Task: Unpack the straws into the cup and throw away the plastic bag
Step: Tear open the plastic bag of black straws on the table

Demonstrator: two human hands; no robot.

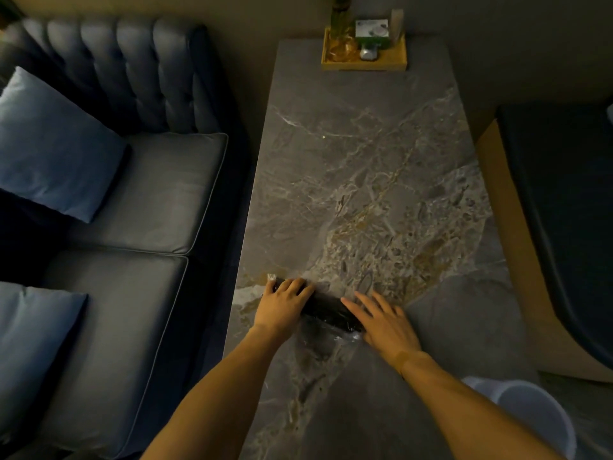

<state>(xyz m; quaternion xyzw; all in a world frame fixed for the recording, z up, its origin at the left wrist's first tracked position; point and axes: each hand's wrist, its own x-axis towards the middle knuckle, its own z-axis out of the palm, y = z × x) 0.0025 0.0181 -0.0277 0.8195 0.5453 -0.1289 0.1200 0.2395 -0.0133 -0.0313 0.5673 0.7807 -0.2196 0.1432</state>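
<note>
A clear plastic bag of dark straws point(326, 310) lies flat on the marble table point(365, 180), near its front left edge, running from upper left to lower right. My left hand point(282, 303) rests on the bag's left end with its fingers curled over it. My right hand point(381, 322) lies on the right end with its fingers spread and flat. A crimped end of the bag point(272, 277) sticks out past my left fingers. I see no cup near the hands.
A wooden tray point(364, 59) with a glass vase and small items stands at the table's far end. A blue sofa with cushions point(132, 194) runs along the left. A white bin point(527, 410) sits on the floor at lower right. A dark seat point(564, 210) is at right.
</note>
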